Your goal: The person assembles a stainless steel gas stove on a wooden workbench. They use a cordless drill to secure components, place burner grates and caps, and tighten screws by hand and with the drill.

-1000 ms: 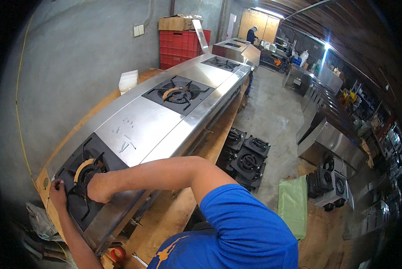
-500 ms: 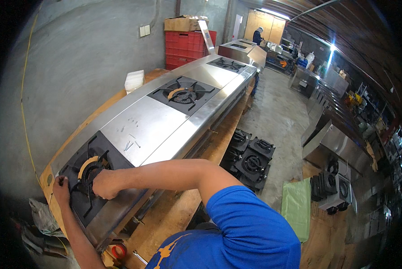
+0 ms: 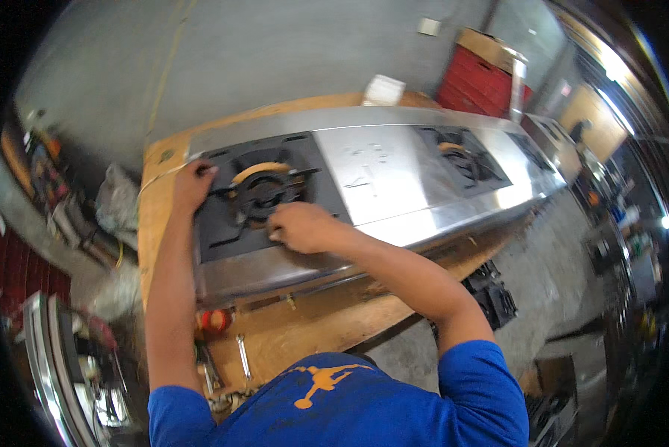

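A wrench [image 3: 243,356] lies on the wooden bench [image 3: 312,322]. The right hand [image 3: 301,226], fingers curled, covers the near part of the black burner [image 3: 266,190] in the steel stove top [image 3: 394,205]; I cannot tell what it holds. The left hand [image 3: 194,185] bunches at the left edge, its grip unclear. Beyond, small metal pieces [image 3: 363,181] blur; a steel strip [image 3: 517,89] partly blocks a red crate [image 3: 474,78].

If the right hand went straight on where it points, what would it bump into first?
Probably the dark round burner, just ahead of the right hand; the blur hides whether they already touch.
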`<action>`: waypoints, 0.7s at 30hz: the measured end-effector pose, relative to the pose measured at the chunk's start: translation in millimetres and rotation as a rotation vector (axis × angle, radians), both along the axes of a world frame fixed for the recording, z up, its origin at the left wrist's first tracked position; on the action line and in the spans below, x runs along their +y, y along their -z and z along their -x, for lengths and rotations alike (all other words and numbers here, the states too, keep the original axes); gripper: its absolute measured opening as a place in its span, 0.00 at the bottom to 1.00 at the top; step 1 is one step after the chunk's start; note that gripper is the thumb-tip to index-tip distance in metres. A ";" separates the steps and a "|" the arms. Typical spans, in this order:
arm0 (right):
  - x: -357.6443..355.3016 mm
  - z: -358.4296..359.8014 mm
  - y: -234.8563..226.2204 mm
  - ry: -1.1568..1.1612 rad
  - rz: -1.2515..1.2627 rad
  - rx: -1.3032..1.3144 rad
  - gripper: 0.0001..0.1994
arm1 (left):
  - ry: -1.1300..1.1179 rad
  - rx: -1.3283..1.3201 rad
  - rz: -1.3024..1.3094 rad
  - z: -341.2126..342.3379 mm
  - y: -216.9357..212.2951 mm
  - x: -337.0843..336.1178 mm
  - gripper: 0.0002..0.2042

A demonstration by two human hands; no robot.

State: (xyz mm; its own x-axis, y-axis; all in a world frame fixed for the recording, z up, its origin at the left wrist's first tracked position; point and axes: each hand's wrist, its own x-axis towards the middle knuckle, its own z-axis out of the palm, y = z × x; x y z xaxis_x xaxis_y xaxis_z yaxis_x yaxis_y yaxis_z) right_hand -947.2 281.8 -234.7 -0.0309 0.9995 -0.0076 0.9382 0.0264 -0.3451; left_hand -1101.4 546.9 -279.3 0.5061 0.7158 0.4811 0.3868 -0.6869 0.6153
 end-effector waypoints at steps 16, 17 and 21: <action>0.4 -0.6 -10.1 -0.056 0.049 -0.037 0.11 | -0.052 0.041 0.070 -0.1 -9.8 -7.8 0.14; 0.4 -0.3 -10.5 -0.053 0.057 -0.045 0.11 | -0.057 0.045 0.060 -0.5 -9.3 -7.4 0.15; 0.4 3.6 -9.1 -0.100 0.018 -0.137 0.10 | -0.065 0.055 0.063 -1.7 -7.3 -5.9 0.14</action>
State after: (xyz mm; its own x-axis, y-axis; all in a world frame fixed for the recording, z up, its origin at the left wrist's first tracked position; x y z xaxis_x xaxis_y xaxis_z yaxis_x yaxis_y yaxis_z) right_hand -950.8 282.1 -225.6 -0.1277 0.9911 -0.0368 0.9696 0.1169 -0.2150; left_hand -1099.7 541.0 -272.0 0.4818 0.7763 0.4065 0.4641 -0.6196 0.6331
